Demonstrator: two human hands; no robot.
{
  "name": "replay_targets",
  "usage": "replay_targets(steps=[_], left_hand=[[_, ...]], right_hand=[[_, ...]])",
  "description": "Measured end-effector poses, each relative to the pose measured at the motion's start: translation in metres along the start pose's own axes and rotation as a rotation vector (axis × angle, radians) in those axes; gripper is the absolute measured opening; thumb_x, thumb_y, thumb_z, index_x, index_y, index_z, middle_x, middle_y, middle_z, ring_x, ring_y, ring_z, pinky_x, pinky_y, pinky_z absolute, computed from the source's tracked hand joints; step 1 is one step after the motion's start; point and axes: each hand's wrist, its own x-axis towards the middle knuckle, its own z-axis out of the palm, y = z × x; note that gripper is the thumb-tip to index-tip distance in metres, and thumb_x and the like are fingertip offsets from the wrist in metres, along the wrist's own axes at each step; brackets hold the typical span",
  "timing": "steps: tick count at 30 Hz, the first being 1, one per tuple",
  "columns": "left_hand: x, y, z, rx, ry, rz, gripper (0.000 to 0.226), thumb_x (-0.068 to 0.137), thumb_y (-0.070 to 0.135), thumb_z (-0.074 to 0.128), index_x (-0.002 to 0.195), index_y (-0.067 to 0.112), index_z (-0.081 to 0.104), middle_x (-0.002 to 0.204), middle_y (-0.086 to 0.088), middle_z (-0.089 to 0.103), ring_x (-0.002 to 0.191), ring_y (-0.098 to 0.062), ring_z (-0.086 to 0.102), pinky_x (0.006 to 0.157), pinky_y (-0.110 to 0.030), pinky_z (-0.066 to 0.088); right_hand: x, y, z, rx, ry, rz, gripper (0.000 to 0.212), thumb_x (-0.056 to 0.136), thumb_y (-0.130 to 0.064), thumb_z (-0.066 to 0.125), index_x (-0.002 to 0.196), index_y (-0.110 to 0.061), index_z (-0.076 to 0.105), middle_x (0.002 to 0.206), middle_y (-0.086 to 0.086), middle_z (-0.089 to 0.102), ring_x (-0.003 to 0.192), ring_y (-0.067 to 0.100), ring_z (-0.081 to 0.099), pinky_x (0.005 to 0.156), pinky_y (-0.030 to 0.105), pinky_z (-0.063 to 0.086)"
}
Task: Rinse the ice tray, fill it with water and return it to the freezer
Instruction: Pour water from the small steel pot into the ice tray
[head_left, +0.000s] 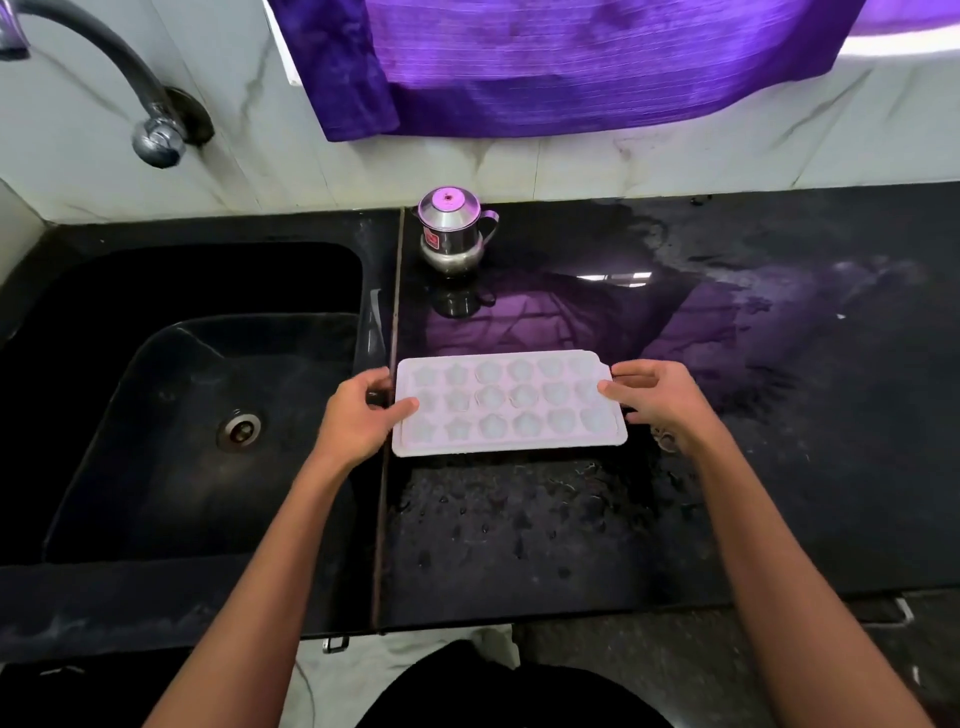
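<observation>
- Nearest the camera, two bare forearms reached forward over the front edge of the dark counter (519, 545), whose surface was beaded with water drops.
- The left hand (358, 415) gripped the left short end of the ice tray (506, 405), thumb lying on the top face and the fingers curled round the edge and out of sight beneath.
- The right hand (657, 397) gripped the opposite short end in the same way, thumb on top near the right-hand cells and fingers wrapped round the rim.
- The tray lay flat and cells-up between the hands, its long axis running left to right across the body, so each hand held one end and neither was clearly nearer. Whether it rested on the counter or was held just above it could not be told.
- The cells looked pale and glossy; whether they held water or were empty could not be told.
- The tray's left end sat just beside the seam where the counter met the sink (182, 415), so the basin lay directly to the left, on the left hand's side.
- Judged from this, a rinse or fill would call for a sideways carry to the left along the tray's own long axis, kept level.
- Farther back, a small steel pot (453, 234) with a lid and handle stood on the counter, well apart from the tray.
- At the far left the tap (156, 136) curved down from the wall above the sink's back corner, with no water visible.
- A purple cloth (519, 62) hung against the pale marbled wall, its colour mirrored in the wet counter.
</observation>
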Motion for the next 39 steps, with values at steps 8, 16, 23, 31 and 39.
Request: replay_targets(steps=[8, 16, 23, 31, 39], left_hand=[[0.044, 0.028, -0.022, -0.012, 0.204, 0.069, 0.050, 0.085, 0.028, 0.068, 0.128, 0.008, 0.054, 0.126, -0.004, 0.058, 0.107, -0.020, 0.059, 0.090, -0.030, 0.047], [0.125, 0.072, 0.001, -0.089, 0.118, 0.021, 0.074, 0.080, 0.033, 0.073, 0.139, 0.005, 0.040, 0.139, -0.008, 0.048, 0.118, -0.017, 0.051, 0.091, -0.023, 0.040], [0.194, 0.085, 0.031, -0.208, 0.055, -0.122, 0.108, 0.071, 0.047, 0.076, 0.151, 0.013, 0.012, 0.157, -0.006, 0.020, 0.141, -0.019, 0.026, 0.112, -0.031, 0.027], [0.216, 0.067, 0.040, -0.290, -0.028, -0.043, 0.075, 0.061, 0.056, 0.077, 0.126, 0.025, 0.055, 0.118, 0.012, 0.064, 0.111, -0.005, 0.058, 0.102, -0.032, 0.045], [0.205, 0.073, 0.046, -0.331, -0.065, 0.025, 0.075, 0.072, 0.050, 0.074, 0.135, 0.021, 0.044, 0.125, 0.009, 0.058, 0.119, -0.007, 0.053, 0.097, -0.020, 0.042]], right_hand=[[0.046, -0.062, -0.005, -0.067, -0.040, -0.125, 0.034, 0.086, -0.020, 0.069, 0.117, -0.008, 0.062, 0.103, 0.008, 0.066, 0.087, 0.017, 0.061, 0.075, 0.029, 0.053], [0.120, -0.117, 0.045, -0.001, -0.145, -0.255, 0.045, 0.084, -0.025, 0.072, 0.124, -0.010, 0.059, 0.116, 0.008, 0.066, 0.101, 0.013, 0.061, 0.075, 0.018, 0.048], [0.170, -0.143, 0.098, 0.074, -0.215, -0.247, 0.060, 0.086, -0.039, 0.066, 0.135, -0.009, 0.048, 0.124, 0.000, 0.055, 0.111, 0.008, 0.051, 0.087, 0.019, 0.039], [0.192, -0.128, 0.118, 0.163, -0.362, -0.219, 0.039, 0.080, -0.053, 0.066, 0.082, -0.014, 0.057, 0.078, 0.004, 0.056, 0.078, 0.017, 0.053, 0.090, 0.052, 0.048], [0.183, -0.133, 0.115, 0.276, -0.389, -0.251, 0.029, 0.087, -0.034, 0.066, 0.075, -0.015, 0.047, 0.063, -0.005, 0.045, 0.063, 0.018, 0.039, 0.063, 0.032, 0.034]])
